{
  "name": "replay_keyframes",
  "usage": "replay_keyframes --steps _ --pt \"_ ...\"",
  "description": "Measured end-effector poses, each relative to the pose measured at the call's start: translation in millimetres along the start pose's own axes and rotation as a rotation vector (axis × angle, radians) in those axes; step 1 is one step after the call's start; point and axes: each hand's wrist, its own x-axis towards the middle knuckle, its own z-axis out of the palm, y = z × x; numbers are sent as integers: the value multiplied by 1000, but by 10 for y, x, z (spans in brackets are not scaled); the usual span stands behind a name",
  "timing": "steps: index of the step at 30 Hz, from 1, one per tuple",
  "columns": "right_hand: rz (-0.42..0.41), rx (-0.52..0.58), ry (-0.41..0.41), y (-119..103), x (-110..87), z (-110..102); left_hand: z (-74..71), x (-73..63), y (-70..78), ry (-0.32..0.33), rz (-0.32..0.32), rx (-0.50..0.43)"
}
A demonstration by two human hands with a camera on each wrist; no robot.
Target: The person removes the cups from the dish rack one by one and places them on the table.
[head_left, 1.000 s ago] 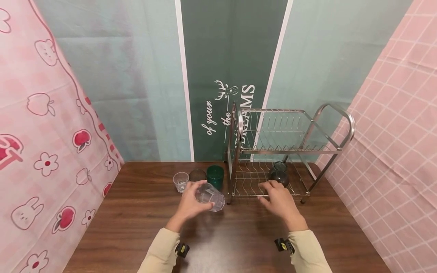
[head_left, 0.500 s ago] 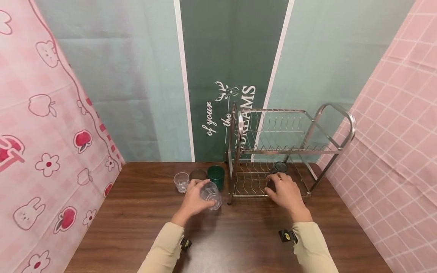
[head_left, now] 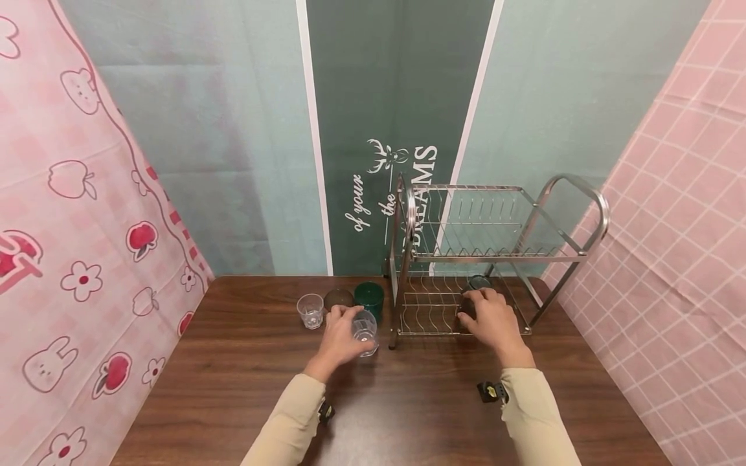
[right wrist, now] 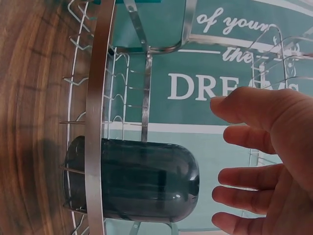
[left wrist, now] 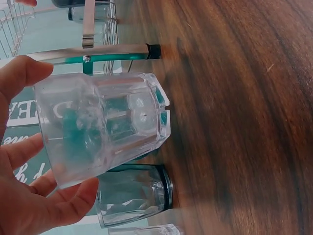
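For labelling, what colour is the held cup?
Colourless: the cup shows best in the left wrist view.

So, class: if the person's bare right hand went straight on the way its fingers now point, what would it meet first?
Probably the glossy, dark, round-ended cup in the silver metal wire rack, just ahead of the right hand, though depth is unclear.

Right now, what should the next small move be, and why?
Probably ease the right hand forward and curl its fingers around the dark cup: they point toward it, loosely spread, and the right wrist view shows a gap between them and the cup.
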Motion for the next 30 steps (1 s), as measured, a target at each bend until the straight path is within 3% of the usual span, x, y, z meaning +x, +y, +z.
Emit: replay_keyframes --steps 9,22,30 --pt "53 15 -52 86 61 13 48 47 -9 11 19 0" --pt "94 32 -97 188 150 82 109 136 32 -54 -42 -12" --pt "128 60 -117 237 158 146 172 152 50 -64 4 -9"
